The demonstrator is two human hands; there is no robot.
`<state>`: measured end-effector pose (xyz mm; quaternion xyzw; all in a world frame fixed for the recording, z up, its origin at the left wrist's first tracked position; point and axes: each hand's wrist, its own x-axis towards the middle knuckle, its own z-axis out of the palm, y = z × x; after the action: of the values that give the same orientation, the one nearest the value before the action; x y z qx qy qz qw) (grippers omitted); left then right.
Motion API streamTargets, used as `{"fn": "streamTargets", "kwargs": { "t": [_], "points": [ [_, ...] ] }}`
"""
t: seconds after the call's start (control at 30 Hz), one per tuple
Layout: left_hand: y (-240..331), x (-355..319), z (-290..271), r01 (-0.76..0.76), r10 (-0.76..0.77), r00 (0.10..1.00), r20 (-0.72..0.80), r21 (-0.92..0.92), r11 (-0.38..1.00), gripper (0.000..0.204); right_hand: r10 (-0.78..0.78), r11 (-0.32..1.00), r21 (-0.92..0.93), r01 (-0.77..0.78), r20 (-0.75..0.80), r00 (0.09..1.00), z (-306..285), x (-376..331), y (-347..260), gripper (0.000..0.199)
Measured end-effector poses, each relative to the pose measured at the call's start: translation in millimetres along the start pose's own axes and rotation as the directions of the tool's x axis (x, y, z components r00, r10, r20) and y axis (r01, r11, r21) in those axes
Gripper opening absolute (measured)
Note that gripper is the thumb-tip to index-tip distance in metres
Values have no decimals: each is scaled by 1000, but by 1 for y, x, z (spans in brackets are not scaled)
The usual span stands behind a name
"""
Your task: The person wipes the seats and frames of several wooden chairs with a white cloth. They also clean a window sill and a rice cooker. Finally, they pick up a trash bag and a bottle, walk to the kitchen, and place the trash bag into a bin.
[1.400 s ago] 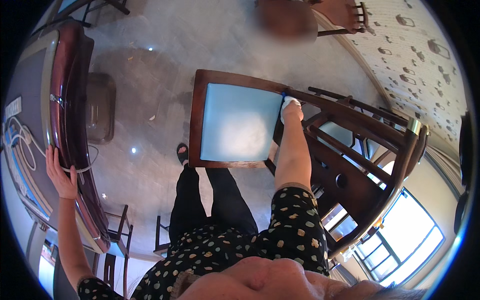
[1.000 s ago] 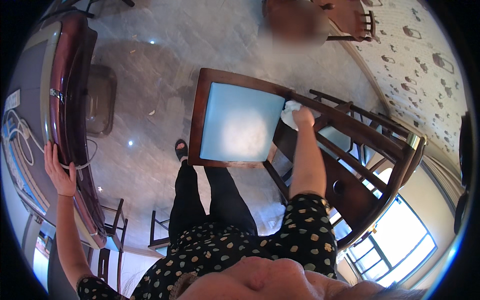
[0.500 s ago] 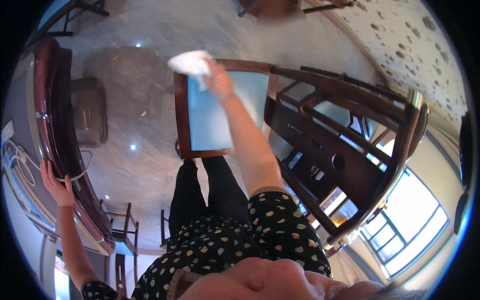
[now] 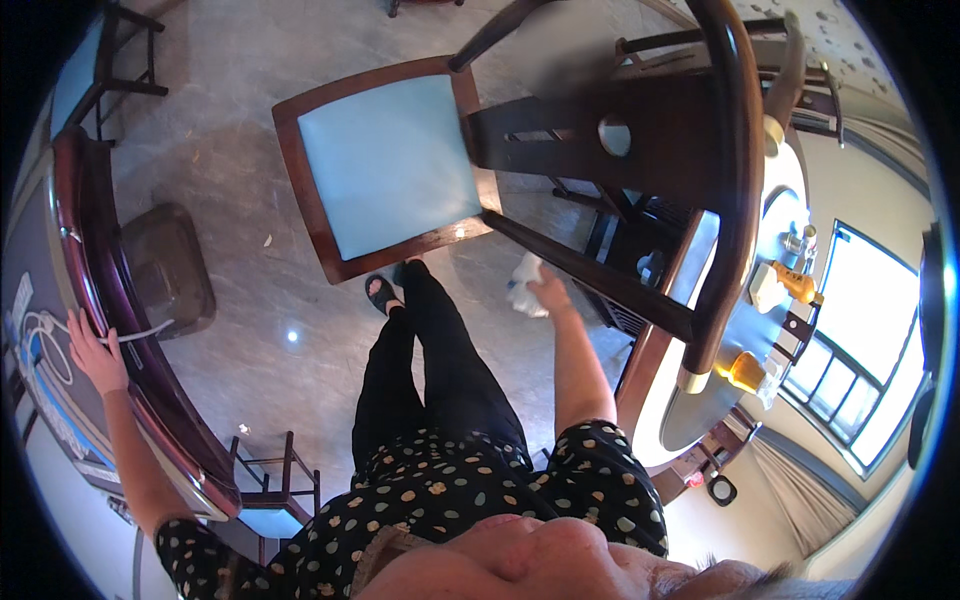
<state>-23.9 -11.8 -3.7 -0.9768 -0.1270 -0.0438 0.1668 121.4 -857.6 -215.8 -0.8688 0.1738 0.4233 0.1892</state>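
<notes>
My right hand (image 4: 552, 294) is closed on a white cloth (image 4: 525, 284), low beside the near side rail of a dark wooden chair (image 4: 640, 135). The chair has a light blue padded seat (image 4: 390, 165), and its tall back leans toward the right of the view. My left hand (image 4: 97, 358) lies flat with fingers stretched on the dark red, glossy edge of a table (image 4: 90, 240). A pale cable (image 4: 145, 331) passes by its fingers.
A brown bin (image 4: 170, 272) stands on the floor by the left table. At right is a round table (image 4: 690, 405) bearing an amber drink (image 4: 745, 372) and an orange-brown bottle (image 4: 793, 284). Other chairs stand at upper left (image 4: 130, 60) and lower left (image 4: 280, 490).
My right hand has drawn the cloth back from the seat's far edge to beside the near rail. The chair now appears farther left and turned. My left hand stays on the table edge.
</notes>
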Motion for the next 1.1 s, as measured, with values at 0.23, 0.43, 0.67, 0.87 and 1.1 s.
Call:
{"fn": "streamTargets", "kwargs": {
  "t": [0.23,0.43,0.67,0.87,1.1],
  "points": [
    [169,-87,-9,263,-293,954,61,-640,722,70,-501,858,-60,511,-318,805,-73,97,-123,55],
    [430,-335,-65,584,142,561,816,-512,630,80,-852,516,-629,581,-305,426,-109,221,-225,45],
    [567,-371,-106,689,140,-34,990,-79,720,94,-883,433,-716,548,-216,416,-79,231,-269,43],
    [594,-352,-111,598,129,-168,977,-3,802,97,-862,473,-607,639,-169,478,-32,150,-183,44],
    [597,-377,-93,598,82,-130,988,13,801,94,-799,398,-373,838,309,516,-48,122,-124,58]
  ]
}}
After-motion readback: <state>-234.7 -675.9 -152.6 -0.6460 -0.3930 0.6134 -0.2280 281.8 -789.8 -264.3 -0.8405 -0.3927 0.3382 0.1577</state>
